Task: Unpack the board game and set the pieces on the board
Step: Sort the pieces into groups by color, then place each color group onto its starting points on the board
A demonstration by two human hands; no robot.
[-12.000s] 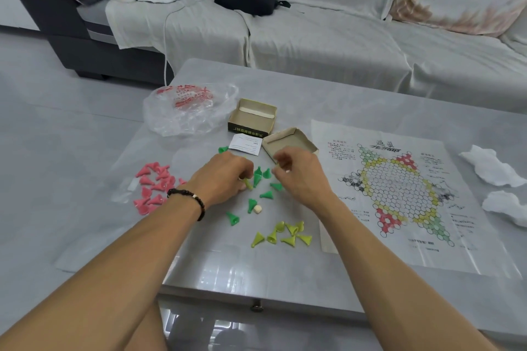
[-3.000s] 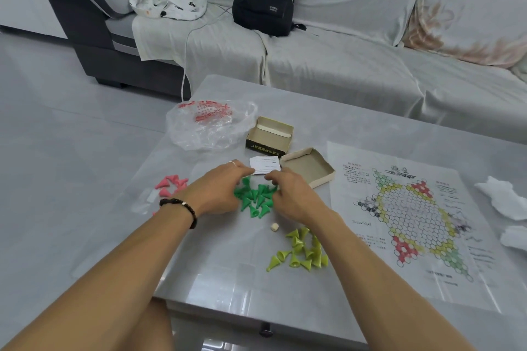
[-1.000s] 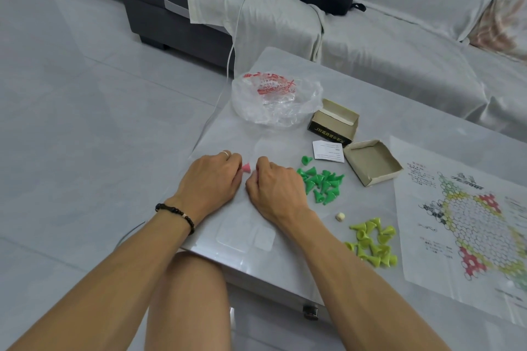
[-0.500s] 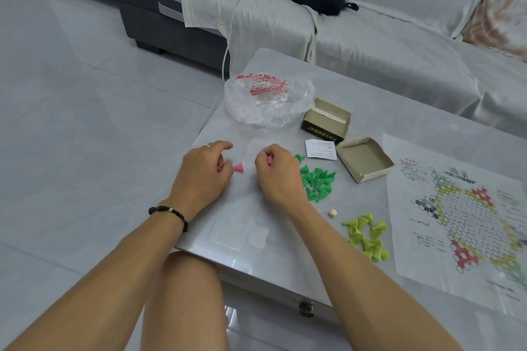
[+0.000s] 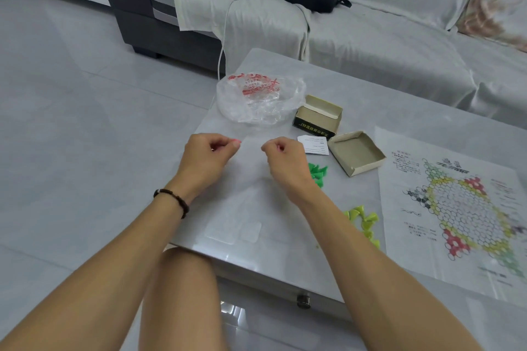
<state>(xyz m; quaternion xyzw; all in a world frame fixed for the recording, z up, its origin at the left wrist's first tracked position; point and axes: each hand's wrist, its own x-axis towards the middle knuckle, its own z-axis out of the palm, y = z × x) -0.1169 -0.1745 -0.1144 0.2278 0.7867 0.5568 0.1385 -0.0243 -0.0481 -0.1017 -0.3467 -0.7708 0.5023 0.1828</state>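
Both forearms were bare, sleeveless; a dark beaded bracelet [image 5: 172,200] circled the left wrist at frame centre-left.

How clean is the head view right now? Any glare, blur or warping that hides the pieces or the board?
Head view: soft, even light; a pale glare sheen on the table's near edge; the paper board is smeared at its right side, its print unreadable; wide-angle bending stretches the forearms; the green pieces and yellow-green pieces are partly hidden behind the right arm.
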